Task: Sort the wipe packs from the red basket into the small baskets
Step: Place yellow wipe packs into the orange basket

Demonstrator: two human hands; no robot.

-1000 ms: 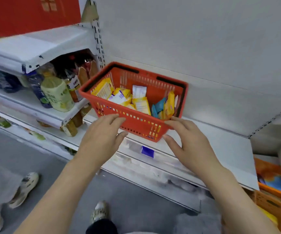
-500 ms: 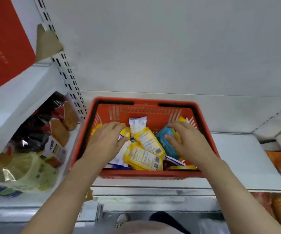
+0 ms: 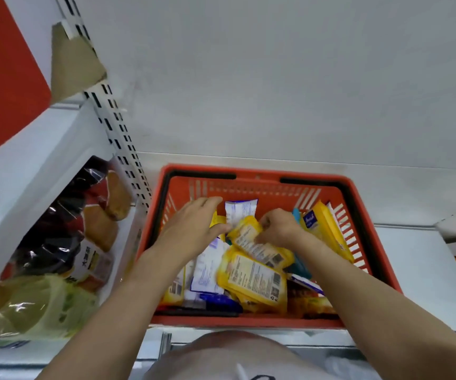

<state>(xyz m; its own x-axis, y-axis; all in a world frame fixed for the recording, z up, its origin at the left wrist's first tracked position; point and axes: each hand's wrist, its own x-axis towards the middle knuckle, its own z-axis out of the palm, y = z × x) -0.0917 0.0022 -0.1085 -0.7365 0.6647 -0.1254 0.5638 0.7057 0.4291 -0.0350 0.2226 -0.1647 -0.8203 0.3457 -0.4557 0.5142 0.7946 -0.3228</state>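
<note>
No print on the wipe packs (image 3: 252, 281) is sharp enough to read

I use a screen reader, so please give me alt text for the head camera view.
Both hands reach into a red basket of yellow wipe packs: the right hand grips one yellow pack, the left hand rests open on others.

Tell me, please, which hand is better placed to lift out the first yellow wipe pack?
Probably the right hand: its fingers already curl on a yellow wipe pack in the red basket. The left hand lies open over other packs.
</note>
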